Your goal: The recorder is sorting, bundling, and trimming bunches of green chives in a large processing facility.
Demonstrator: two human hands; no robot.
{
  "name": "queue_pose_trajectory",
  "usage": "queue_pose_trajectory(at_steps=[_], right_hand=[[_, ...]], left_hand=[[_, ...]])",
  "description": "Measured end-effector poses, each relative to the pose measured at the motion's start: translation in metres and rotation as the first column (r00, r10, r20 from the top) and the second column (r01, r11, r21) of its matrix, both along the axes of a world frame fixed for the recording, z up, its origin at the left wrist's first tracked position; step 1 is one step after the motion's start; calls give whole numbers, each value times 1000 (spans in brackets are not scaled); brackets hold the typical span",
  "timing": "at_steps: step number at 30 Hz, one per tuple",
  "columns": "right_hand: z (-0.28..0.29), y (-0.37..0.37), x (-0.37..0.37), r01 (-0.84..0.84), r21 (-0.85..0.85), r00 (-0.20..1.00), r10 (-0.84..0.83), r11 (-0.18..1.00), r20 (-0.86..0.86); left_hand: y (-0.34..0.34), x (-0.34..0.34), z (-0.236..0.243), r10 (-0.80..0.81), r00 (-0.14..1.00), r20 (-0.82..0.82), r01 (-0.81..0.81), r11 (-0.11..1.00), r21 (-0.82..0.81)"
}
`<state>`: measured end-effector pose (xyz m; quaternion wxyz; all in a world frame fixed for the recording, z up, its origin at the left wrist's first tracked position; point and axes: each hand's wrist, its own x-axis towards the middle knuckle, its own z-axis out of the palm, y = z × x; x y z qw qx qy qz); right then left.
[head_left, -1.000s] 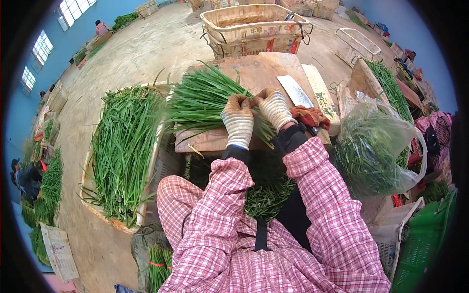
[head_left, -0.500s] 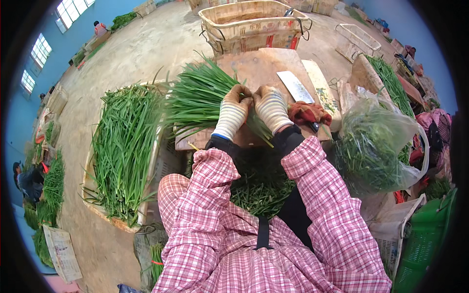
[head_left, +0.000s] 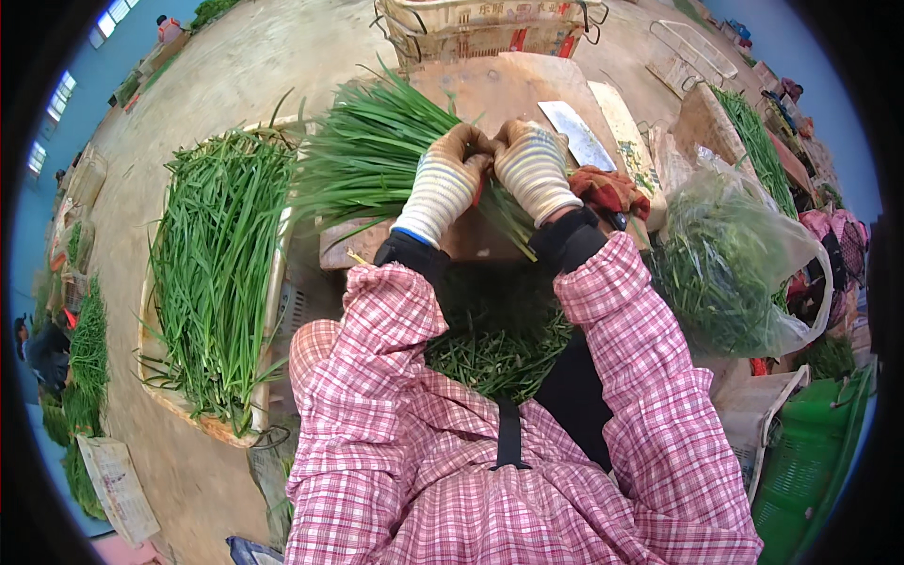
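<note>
A bunch of long green leafy stems [head_left: 377, 151] lies across a worn wooden board [head_left: 504, 89], leaves fanned to the left. My left hand [head_left: 443, 184] and my right hand [head_left: 532, 174], both in striped gloves with bare brownish fingertips, are closed around the bunch's narrower part, fingertips meeting. A small strip of red [head_left: 477, 196] shows beside my left fingers; what it is, I cannot tell. A wide white blade [head_left: 574, 132] lies beyond my right hand, next to a red cloth [head_left: 617, 193] and a pale long block [head_left: 612, 108].
A crate of loose greens [head_left: 212, 264] stands at left, a clear plastic bag of greens [head_left: 716, 282] at right. Behind the board is a large dirty crate [head_left: 485, 28]; a green crate [head_left: 810, 443] sits lower right. Cut greens [head_left: 494, 348] lie below the board. Co-workers [head_left: 47, 353] work along the walls.
The board and surroundings sit higher in the picture as the view has shifted. Both hands remain closed on the bunch; red now shows by my left fingers.
</note>
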<state>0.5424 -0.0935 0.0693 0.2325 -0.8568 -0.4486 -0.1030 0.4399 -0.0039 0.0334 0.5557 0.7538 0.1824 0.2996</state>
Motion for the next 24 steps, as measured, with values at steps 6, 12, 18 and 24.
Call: queue_pose_trajectory(at_steps=[6,12,18,24], right_hand=[[-11,4,12,-24,-22,986,20,999,-166],[3,-7,0,-33,-59,997,28,998,-76],[-10,-38,-8,-189,188,964,145,964,225],[-12,-46,-28,-291,96,887,231,952,399]], left_hand=[[1,-1,-5,2,997,-77,3,998,63],[5,-8,5,-11,1000,-4,10,993,-115],[6,-12,36,32,991,-130,-70,951,-300],[9,15,36,48,979,-199,-7,980,198]])
